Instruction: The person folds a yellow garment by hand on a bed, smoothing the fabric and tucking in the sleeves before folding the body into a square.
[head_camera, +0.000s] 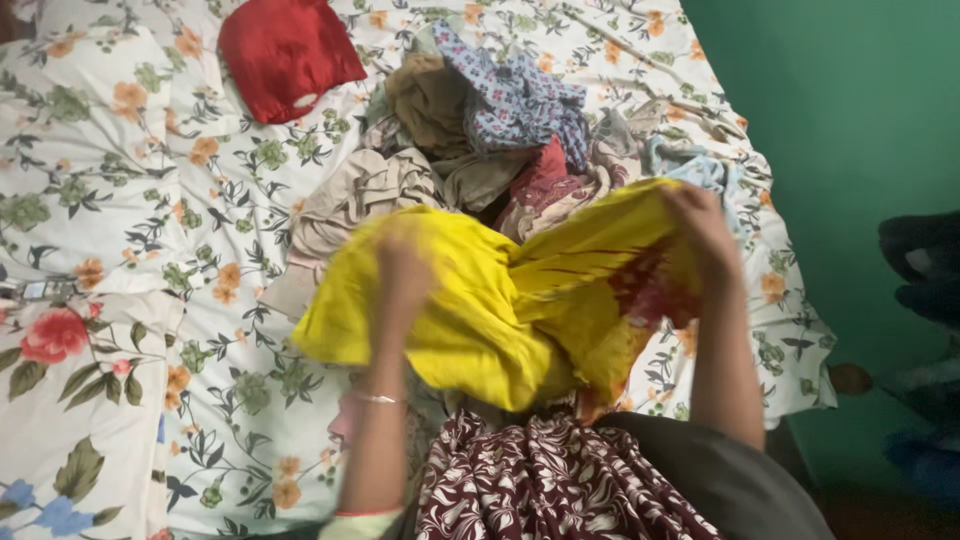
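Note:
A bright yellow garment (480, 310) with a red patterned part at its right hangs stretched between both hands above the bed. My left hand (403, 268) grips its upper left edge. My right hand (703, 228) grips its upper right edge, near the red patch. The image is motion-blurred. Behind the garment lies a pile of mixed clothes (480, 130) in blue print, beige, tan and maroon.
A floral bedsheet (130, 180) covers the bed. A red cloth (285, 52) lies at the far end. A floral pillow (60, 400) sits at the left. A maroon-and-white patterned cloth (540, 490) lies near me. A green wall (850, 120) stands at the right.

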